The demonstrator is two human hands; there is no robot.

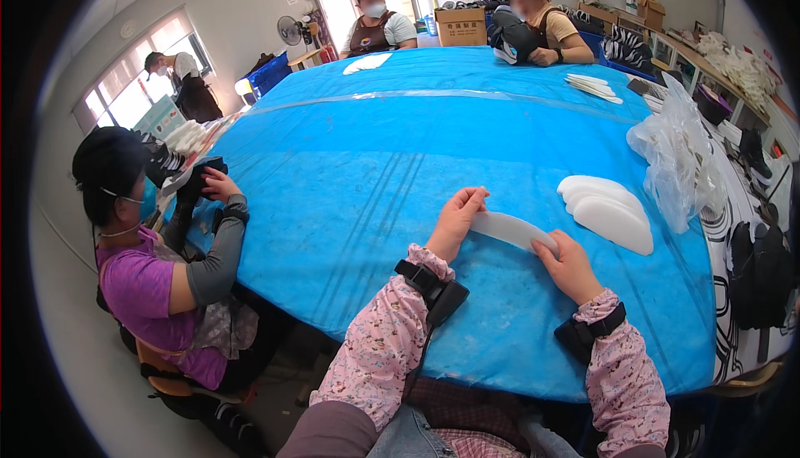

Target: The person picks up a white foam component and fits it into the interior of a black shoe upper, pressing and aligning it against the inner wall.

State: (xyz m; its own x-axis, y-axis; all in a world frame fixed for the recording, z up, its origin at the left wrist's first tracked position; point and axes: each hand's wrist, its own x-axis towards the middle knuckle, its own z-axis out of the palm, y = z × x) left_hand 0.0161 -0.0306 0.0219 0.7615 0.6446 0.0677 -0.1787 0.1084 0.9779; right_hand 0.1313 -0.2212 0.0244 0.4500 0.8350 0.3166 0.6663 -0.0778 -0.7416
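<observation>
Between my two hands a thin white curved strip (510, 230) is stretched, held above the blue table cover. My left hand (456, 223) pinches its left end. On the other end, the fingers and thumb of my right hand (571, 265) are closed. To the right of my hands lies a fanned stack of white half-oval pieces (612, 215), which looks like the same kind of flat, smooth sheet. Neither hand touches that stack.
The blue-covered table (350, 183) stretches far ahead. A crumpled clear plastic bag (679, 154) lies at its right edge. More white pieces (593, 87) lie at the far right, others (367, 63) at the far end. A co-worker (158, 266) sits at the left, handling a dark item.
</observation>
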